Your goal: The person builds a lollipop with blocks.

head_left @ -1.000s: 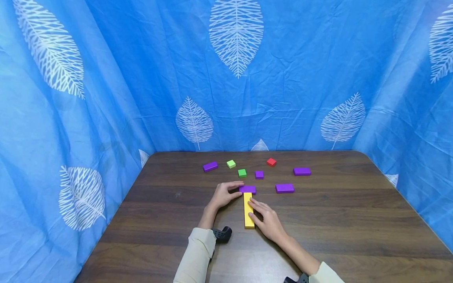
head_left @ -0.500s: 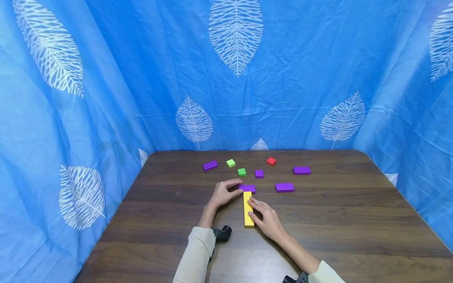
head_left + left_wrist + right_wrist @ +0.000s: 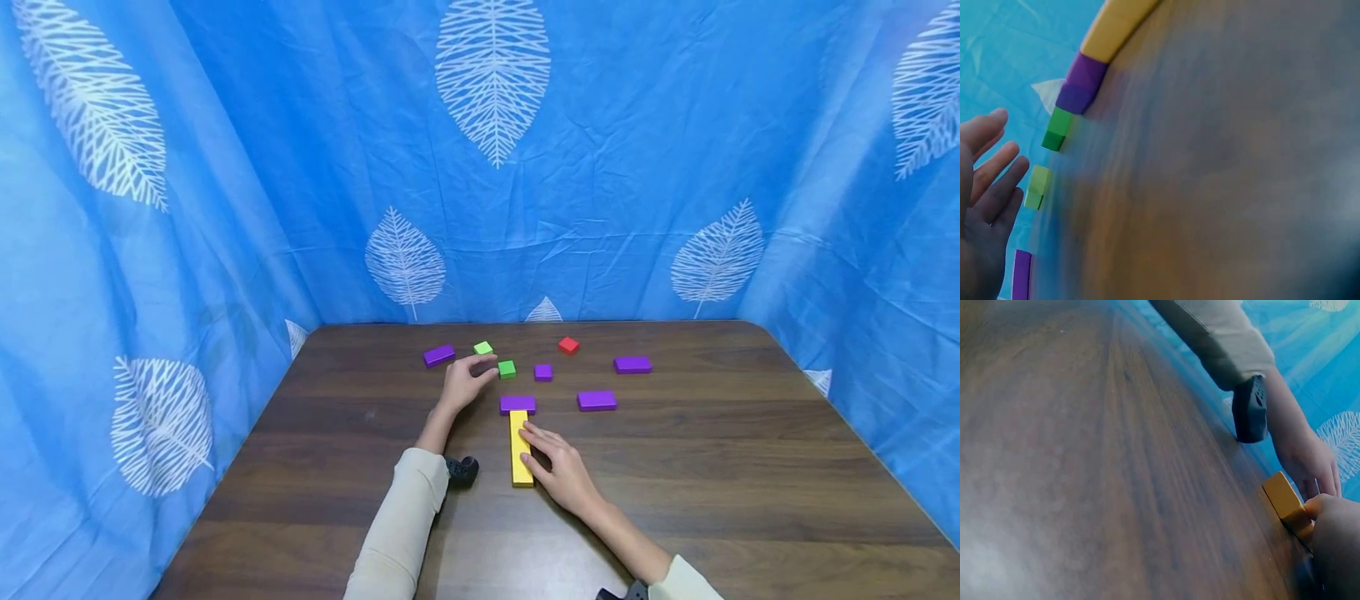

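My left hand (image 3: 459, 387) is held over the far part of the table, thumb and fingers apart with nothing between them. Its fingertips are close to a light green block (image 3: 482, 347) and a green block (image 3: 507, 370); the left wrist view shows the fingers extended beside the light green block (image 3: 1037, 187). My right hand (image 3: 564, 473) rests thumb and fingertips on a long yellow block (image 3: 519, 468), which lies pointing away from me. Across the far end of the yellow block lies a purple block (image 3: 517, 405), forming a T.
On the dark wooden table (image 3: 712, 483), a small purple block (image 3: 543, 372) and a red block (image 3: 568, 345) lie behind the T. Longer purple blocks lie at right (image 3: 597, 401), far right (image 3: 632, 365) and far left (image 3: 439, 356). A blue leaf-patterned curtain (image 3: 600, 167) hangs behind.
My left hand has left the purple block at the end of the yellow one and moved away from me towards the green blocks. The right hand stays on the yellow block.
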A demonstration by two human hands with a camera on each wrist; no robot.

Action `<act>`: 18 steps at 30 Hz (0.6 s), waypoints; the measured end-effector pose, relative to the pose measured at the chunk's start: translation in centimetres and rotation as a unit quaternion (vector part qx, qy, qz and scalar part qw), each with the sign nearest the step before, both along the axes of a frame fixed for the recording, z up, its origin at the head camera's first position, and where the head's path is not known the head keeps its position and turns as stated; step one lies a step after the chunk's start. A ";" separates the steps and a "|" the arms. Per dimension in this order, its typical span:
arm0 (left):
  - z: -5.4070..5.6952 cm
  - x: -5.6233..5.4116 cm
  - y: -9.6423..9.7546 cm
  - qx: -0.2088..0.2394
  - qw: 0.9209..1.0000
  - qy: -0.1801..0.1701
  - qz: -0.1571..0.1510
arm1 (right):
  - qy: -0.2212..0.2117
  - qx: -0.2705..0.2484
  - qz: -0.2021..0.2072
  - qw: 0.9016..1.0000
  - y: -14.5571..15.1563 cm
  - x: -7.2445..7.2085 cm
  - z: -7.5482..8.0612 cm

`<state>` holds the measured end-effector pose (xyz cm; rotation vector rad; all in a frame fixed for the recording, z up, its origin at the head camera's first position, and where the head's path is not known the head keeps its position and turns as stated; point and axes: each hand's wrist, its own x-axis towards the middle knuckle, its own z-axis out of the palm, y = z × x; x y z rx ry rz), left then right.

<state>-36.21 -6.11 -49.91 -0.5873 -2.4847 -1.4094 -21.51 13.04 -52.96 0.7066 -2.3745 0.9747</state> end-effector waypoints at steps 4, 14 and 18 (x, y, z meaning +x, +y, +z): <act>-0.1 -1.2 0.3 -0.040 0.999 0.002 -0.002 | 0.005 0.004 -0.002 1.000 0.0 -0.1 -0.2; -0.8 -2.2 1.0 -0.118 0.993 -0.003 0.000 | -0.002 0.005 -0.001 1.000 0.1 -0.1 -0.1; -1.0 -2.2 1.2 -0.123 0.992 0.000 -0.003 | -0.003 0.004 -0.003 1.000 0.2 -0.1 -0.1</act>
